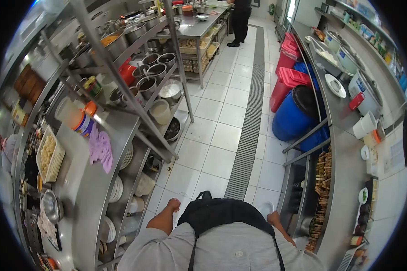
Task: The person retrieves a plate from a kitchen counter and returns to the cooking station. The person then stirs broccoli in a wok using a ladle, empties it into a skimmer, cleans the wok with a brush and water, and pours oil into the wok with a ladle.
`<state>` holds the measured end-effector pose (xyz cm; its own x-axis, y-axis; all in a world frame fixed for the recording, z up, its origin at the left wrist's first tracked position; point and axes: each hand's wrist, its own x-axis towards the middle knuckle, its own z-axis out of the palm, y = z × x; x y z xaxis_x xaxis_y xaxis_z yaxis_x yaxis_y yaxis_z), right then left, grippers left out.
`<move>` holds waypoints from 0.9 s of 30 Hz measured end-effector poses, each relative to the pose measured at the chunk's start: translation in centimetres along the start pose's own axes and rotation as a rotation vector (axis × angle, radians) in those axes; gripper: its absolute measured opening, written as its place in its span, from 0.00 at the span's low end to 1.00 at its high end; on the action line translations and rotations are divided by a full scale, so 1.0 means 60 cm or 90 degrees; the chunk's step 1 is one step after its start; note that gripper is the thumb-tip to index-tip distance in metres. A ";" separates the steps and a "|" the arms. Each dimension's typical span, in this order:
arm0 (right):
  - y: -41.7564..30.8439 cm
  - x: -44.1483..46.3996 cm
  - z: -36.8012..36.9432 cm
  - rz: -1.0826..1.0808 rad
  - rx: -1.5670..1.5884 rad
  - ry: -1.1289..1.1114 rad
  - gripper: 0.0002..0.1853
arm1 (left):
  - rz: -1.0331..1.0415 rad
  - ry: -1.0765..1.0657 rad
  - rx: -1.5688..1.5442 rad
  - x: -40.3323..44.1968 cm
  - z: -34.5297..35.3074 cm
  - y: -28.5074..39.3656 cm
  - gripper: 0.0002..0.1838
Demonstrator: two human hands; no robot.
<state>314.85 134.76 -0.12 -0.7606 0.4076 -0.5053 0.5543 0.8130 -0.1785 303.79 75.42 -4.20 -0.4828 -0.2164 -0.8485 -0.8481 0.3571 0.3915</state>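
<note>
My left hand (173, 205) hangs beside my body with its fingers curled in, and I see nothing held in it. On the other side, my right hand (273, 218) is closed at the edge of a pale round dish (266, 209). My arm and body hide part of the dish, so I cannot tell whether it is a bowl or a plate. A black apron (228, 210) covers my front, and the tiled floor lies under both hands.
Left, a steel counter (83, 180) bears a purple cloth (100, 148), a basket (51, 153) and a metal bowl (52, 206). Shelves of pots stand beyond. Right are a blue barrel (289, 118), red bins (288, 86) and a long counter (343, 189). Ahead, a person (241, 20) stands near a floor drain (248, 126).
</note>
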 end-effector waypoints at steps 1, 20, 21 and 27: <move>-0.015 -0.014 -0.032 0.011 0.002 0.000 0.16 | 0.035 -0.022 0.037 0.032 -0.003 0.039 0.07; -0.250 0.563 -0.374 0.184 0.215 -0.067 0.14 | 0.133 -0.107 0.155 0.237 0.035 0.676 0.13; -0.248 0.637 -0.370 0.149 0.213 -0.076 0.14 | 0.104 -0.105 0.110 0.230 0.040 0.713 0.16; -0.413 0.912 -0.536 0.017 0.216 0.131 0.17 | 0.108 -0.116 -0.015 0.294 0.069 0.928 0.13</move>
<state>248.59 150.28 3.79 -0.7768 0.5297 -0.3406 0.6293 0.6313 -0.4533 248.96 95.26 1.15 -0.5737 0.0137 -0.8190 -0.7638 0.3521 0.5409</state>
